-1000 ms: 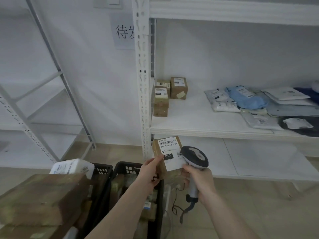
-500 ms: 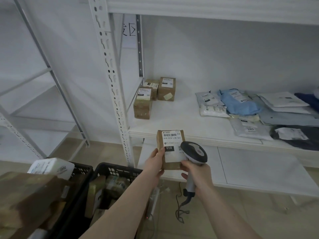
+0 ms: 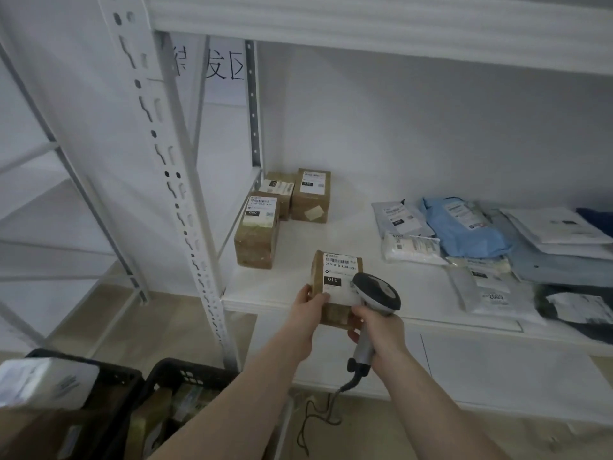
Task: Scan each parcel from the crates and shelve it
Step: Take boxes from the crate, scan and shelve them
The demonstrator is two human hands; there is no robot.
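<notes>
Nearest, below the shelf edge [image 3: 331, 308]: two black crates [image 3: 185, 376], more parcels inside, a white parcel [image 3: 43, 383] perched on the left crate's rim. Could slide off if bumped.

At the shelf edge: left hand [image 3: 306, 313] gripping brown box parcel [image 3: 335, 287], fingers clamped on its left side, thumb on the label. Parcel held upright, label facing up, lower end over the shelf edge, not set down yet. Right hand [image 3: 378, 330] wrapped round scanner [image 3: 376, 293] handle, fingers clamped on it, scanner head touching or just beside the label's right side. Cannot tell if scan registered.

Risks: shelved unscanned if head too close or off the barcode. One-sided grip, so could tip and drop off the shelf edge on release. Dangling scanner cable [image 3: 318, 413] could snag on a crate.

Farther back from the shelf edge: three brown boxes [image 3: 257, 232] left rear, soft mailers [image 3: 464, 227] right. Pushing in carelessly could knock the front box.
</notes>
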